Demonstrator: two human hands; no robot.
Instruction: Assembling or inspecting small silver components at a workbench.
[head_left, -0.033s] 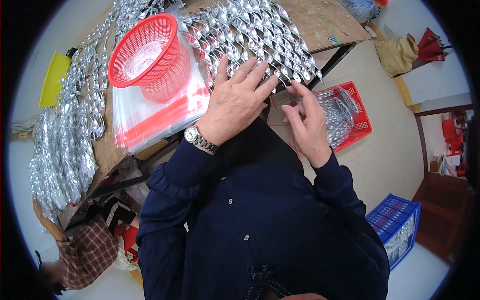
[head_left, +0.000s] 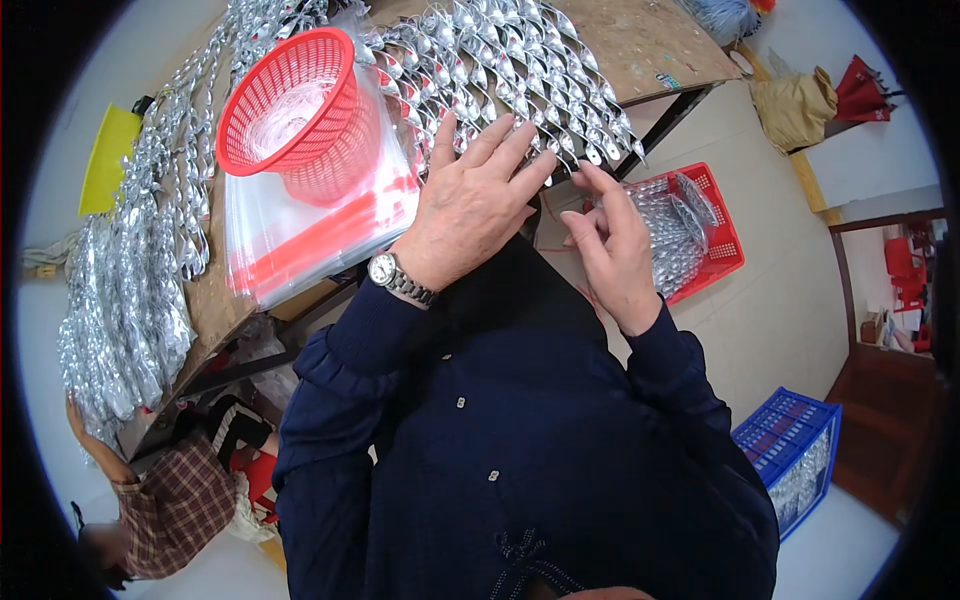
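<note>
Shiny silver twisted spiral strips (head_left: 520,70) lie side by side in a row on the table, their tips hanging over its near edge. My left hand (head_left: 472,205) rests on their near ends, palm down with the fingers spread. A wristwatch (head_left: 400,278) is on that wrist. Just right of it, my right hand (head_left: 618,250) is raised beside the lowest tips. Its index finger reaches to a strip's end, and the thumb stands apart; I see nothing held between them. The other fingers are partly hidden.
Left of my hands, a red mesh basket (head_left: 330,120) holding pale thin strands stands on clear plastic bags (head_left: 300,255). More silver strips (head_left: 125,320) drape off the table's left. A red crate (head_left: 715,220) and a blue crate (head_left: 785,440) sit on the floor. A person (head_left: 185,500) works lower left.
</note>
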